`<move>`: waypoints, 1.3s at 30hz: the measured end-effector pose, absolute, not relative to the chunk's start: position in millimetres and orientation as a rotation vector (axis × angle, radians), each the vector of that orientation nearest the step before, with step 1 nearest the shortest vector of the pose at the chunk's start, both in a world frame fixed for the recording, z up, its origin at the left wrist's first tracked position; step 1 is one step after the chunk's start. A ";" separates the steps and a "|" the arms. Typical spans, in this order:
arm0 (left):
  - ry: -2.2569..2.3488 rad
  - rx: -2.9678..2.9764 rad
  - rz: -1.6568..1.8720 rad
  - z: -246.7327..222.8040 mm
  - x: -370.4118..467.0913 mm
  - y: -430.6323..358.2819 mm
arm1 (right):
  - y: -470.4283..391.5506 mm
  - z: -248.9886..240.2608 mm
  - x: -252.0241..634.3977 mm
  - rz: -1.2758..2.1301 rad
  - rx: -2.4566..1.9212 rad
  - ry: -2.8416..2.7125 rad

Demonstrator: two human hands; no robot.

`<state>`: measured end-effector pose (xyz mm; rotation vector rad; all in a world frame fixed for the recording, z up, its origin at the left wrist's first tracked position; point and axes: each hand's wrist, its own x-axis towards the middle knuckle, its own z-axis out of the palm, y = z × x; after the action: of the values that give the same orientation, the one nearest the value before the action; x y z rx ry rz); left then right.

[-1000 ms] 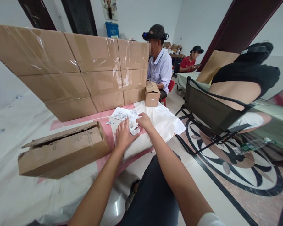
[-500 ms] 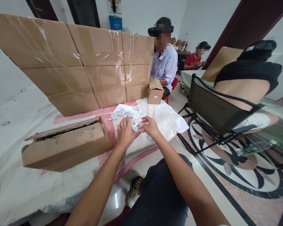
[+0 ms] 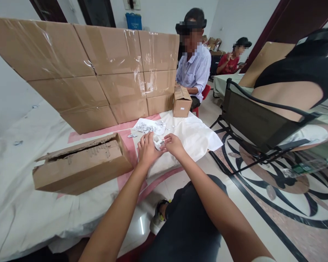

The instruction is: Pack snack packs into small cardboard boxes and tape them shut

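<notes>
A small white device with a dark window is held low over the cloth-covered table's near edge. Around its left side curl the fingers and thumb of my left hand, closed on it. My right hand is closed at the device's right side, fingertips against it; whether they pinch a smaller piece as well is too small to tell. Just beyond my hands lies a white sheet with a heap of small grey-and-white pieces on it. One silvery piece rests apart, to the left of the sheet.
A long cardboard box with a gaping top stands left of my hands. Behind rises a wall of taped cartons, with a small carton at its right end. A person sits beyond it; another sits in a folding chair at right.
The view has shifted slightly, moving the scene a little. My right fingers have closed in against the device, which now appears tilted differently. My left hand keeps its hold.
</notes>
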<state>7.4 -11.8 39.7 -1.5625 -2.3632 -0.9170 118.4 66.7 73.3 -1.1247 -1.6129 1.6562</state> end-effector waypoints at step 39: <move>-2.303 -1.592 -0.945 32.0 4.7 -10.3 | 74.1 53.4 126.7 1.602 -1.145 -1.739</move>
<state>4.7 -10.3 32.0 -1.5917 -2.3034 -0.9452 126.7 74.1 53.4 -1.1446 -1.7385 1.6022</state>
